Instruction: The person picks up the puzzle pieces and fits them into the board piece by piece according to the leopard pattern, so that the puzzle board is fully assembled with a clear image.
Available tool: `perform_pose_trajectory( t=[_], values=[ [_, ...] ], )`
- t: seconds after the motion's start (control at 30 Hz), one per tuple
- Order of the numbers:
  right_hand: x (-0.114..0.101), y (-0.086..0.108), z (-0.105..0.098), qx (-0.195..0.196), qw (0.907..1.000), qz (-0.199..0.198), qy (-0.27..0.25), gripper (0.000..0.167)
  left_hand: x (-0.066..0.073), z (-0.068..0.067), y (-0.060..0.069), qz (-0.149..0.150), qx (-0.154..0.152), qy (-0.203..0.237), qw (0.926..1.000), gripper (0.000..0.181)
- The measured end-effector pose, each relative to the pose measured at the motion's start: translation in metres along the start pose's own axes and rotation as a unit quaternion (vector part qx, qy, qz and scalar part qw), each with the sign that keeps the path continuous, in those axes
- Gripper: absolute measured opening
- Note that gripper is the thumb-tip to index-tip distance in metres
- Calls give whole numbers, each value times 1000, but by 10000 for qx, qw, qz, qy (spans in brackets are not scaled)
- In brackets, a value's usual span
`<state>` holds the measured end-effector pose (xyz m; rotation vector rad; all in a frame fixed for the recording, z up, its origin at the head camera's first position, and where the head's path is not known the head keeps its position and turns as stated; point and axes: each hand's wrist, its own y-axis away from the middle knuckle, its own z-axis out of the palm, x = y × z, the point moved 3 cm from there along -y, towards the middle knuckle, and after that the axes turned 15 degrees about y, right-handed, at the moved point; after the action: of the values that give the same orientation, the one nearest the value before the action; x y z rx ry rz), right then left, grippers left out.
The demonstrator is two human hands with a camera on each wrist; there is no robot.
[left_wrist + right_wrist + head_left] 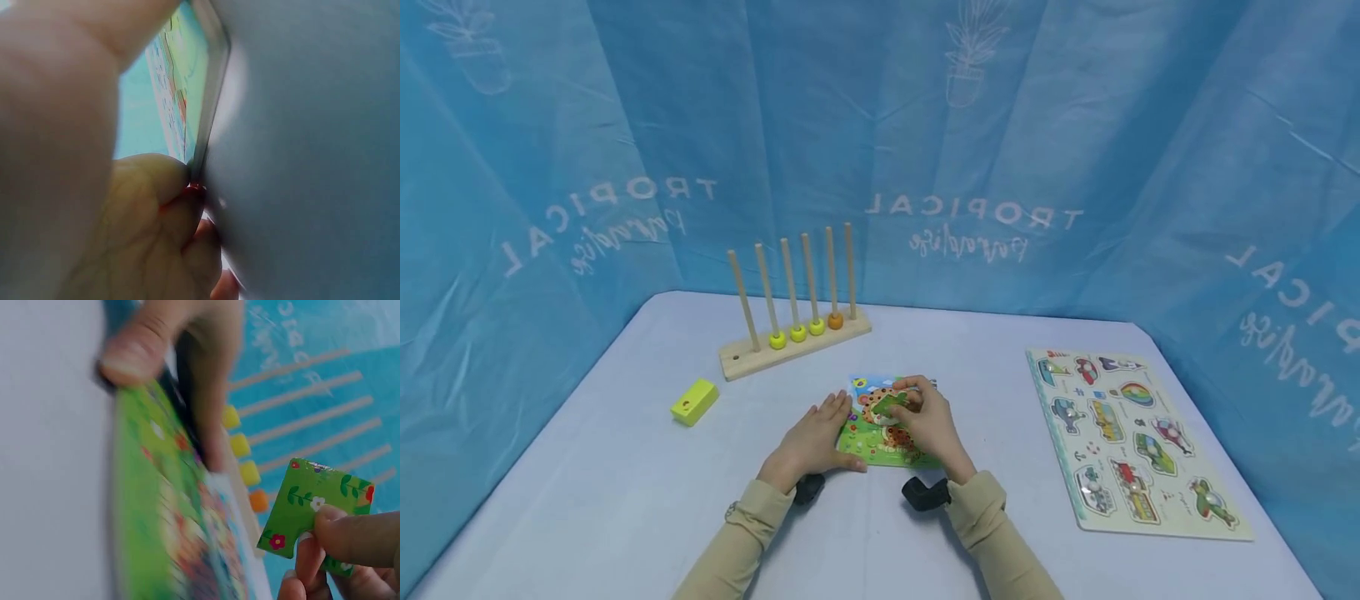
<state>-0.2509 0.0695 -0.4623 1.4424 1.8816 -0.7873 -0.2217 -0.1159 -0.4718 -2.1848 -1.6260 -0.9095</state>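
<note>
A small jigsaw puzzle with spotted cartoon animals on green grass lies on the white table. Flat against its left side is my left hand, fingers straight along the edge and thumb stretched by the near corner. Over the puzzle, my right hand pinches a green puzzle piece between thumb and fingers. The right wrist view shows flowers printed on that piece, held apart from the board. In the left wrist view the puzzle's thick edge stands beside the left palm.
Behind the puzzle stands a wooden peg rack with several yellow beads and an orange one. A yellow block lies to the left. On the right is a large vehicle peg puzzle. Blue curtains enclose the table.
</note>
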Motion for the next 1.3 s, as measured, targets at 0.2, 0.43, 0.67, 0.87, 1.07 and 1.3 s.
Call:
perform_pose_trajectory(
  t=[0.2,0.43,0.67,0.87,1.07,1.3],
  values=[
    [-3,3,19,-505,9983,-300,41,32,-1,0,0,46,20,-9,10000,108],
    [-2,5,33,-1005,9937,-462,-198,27,-2,2,3,24,14,117,9999,108],
    [-3,4,37,-933,9942,-530,-3,21,-3,1,2,-30,43,57,10000,108],
    [-3,4,38,-979,9907,-798,497,24,-2,1,0,12,63,76,10000,108],
    [-6,4,38,-1083,9800,-1409,894,35,0,1,-1,24,139,111,9998,105],
    [-3,7,40,-754,9732,-1612,1457,41,2,-1,1,19,112,34,9999,107]
  ],
)
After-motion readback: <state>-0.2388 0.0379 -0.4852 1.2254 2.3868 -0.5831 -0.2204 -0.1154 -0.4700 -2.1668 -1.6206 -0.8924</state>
